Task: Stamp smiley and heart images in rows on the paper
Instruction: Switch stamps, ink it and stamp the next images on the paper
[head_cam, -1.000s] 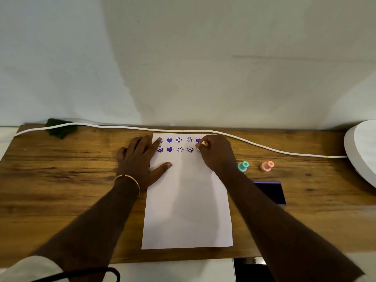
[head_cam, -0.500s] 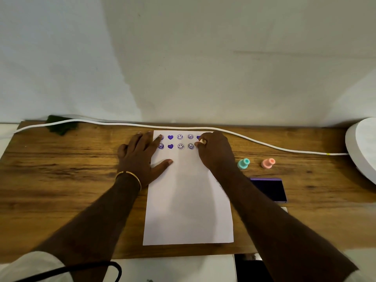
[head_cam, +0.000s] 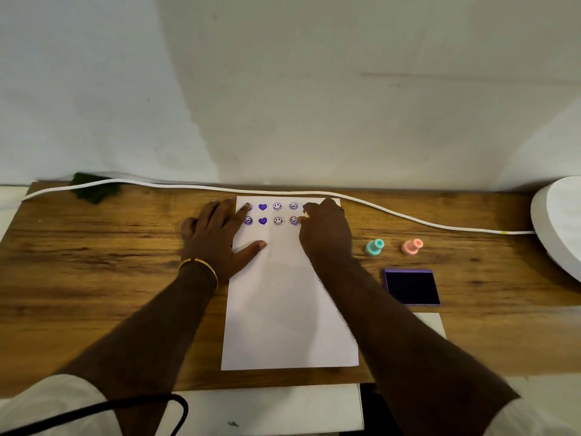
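The paper [head_cam: 290,297] lay lengthwise away from the person on the tabletop [head_cam: 94,278]. The left hand [head_cam: 217,237] was spread flat on its left edge; the right hand [head_cam: 325,231] — nearer the unfinished second row's end — was curled there, its grip hidden.

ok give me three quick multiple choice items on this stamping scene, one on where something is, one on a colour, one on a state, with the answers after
1. Where is the ink pad?
A. left of the paper
B. right of the paper
C. on the paper

2. What colour are the stamped images?
A. purple
B. green
C. red

3. What is the left hand doing?
A. lifting a stamp
B. lying flat on the paper's left edge
C. hanging off the table

Answers: 1 B, the pad lies on the table right of the paper, near the teal stamp and pink stamp. 2 A, hearts and smileys are purple. 3 B, its fingers are spread flat.
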Available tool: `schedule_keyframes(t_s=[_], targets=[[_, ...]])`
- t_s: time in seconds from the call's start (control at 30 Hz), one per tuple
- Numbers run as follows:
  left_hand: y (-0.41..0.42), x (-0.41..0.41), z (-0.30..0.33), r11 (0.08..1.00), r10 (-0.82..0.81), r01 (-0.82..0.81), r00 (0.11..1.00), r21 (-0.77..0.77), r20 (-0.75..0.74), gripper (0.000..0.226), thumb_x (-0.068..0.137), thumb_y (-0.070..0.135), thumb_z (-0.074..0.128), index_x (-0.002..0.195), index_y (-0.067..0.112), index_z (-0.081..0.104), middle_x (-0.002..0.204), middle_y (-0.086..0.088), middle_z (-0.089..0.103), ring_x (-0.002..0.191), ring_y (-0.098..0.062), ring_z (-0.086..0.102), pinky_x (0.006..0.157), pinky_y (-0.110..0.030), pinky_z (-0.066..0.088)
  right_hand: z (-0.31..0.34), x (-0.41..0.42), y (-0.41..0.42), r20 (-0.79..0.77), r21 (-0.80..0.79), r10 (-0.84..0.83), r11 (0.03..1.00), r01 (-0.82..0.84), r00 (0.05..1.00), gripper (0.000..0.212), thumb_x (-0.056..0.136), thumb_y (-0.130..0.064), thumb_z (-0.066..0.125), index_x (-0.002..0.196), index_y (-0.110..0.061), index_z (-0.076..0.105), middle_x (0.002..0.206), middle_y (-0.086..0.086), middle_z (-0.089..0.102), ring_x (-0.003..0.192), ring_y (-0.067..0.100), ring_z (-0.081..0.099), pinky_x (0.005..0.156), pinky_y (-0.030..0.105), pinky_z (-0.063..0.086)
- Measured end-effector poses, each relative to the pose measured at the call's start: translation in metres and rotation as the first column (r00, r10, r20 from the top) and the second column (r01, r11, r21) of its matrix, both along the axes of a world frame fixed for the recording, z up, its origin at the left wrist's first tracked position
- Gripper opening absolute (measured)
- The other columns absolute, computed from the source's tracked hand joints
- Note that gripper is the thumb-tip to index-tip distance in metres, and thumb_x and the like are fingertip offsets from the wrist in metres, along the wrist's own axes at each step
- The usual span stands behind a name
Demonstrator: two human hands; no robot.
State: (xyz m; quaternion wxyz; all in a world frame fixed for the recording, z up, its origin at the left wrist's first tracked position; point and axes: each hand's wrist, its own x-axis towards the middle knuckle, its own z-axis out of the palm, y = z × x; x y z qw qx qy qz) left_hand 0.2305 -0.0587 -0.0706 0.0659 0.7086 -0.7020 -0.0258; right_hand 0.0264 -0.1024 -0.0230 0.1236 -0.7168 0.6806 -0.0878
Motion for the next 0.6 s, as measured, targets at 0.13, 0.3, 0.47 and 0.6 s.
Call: schedule_keyframes(t_s=[0.13,0.3,0.47,0.6], targets=[[0.0014,0.0006,0.002,1.0,-0.001,0.001,1.0,-0.01,-0.004,0.081,0.076,0.082,0.028,0.145,0.039,0.034,0.154,0.003,0.032,0.141,-0.024,0.024,0.101,-0.048,0.026,0.0015,0.0001,0.0042,-0.029,0.001,0.013,1.0,-0.013,1.0,0.026,0.098,-0.021,0.048,0.12,-0.015,0.06,0.116,0.012,0.055,0.108,0.029,0.053,0.083,0.034,0.044],[0.0008,-0.0003,0.0023,1.0,-0.007,0.007,1.0,0.0,0.001,0.083,0.076,0.083,0.027,0.146,0.038,0.033,0.155,0.003,0.031,0.142,-0.024,0.023,0.102,-0.048,0.025,0.0059,0.0015,-0.0032,-0.016,0.046,0.009,0.999,-0.008,1.0,0.028,0.098,-0.019,0.049,0.123,-0.014,0.06,0.123,0.014,0.053,0.115,0.03,0.05,0.089,0.035,0.043],[0.0004,-0.0004,0.0022,1.0,-0.002,0.002,1.0,0.004,0.01,0.084,0.076,0.083,0.025,0.146,0.037,0.033,0.155,0.003,0.03,0.142,-0.025,0.022,0.102,-0.049,0.025,0.0069,0.0052,0.0016,-0.083,0.029,0.027,0.999,-0.025,0.996,0.025,0.099,-0.015,0.044,0.119,-0.012,0.058,0.121,0.013,0.052,0.112,0.029,0.051,0.085,0.034,0.045],[0.0007,-0.001,0.0035,1.0,-0.003,0.003,1.0,0.004,-0.002,0.084,0.076,0.083,0.026,0.146,0.038,0.033,0.155,0.003,0.03,0.142,-0.025,0.022,0.103,-0.05,0.025,0.0091,0.0031,0.0,-0.077,0.037,0.027,0.999,-0.024,0.997,0.025,0.099,-0.016,0.046,0.12,-0.013,0.059,0.121,0.013,0.052,0.113,0.03,0.051,0.085,0.034,0.045]])
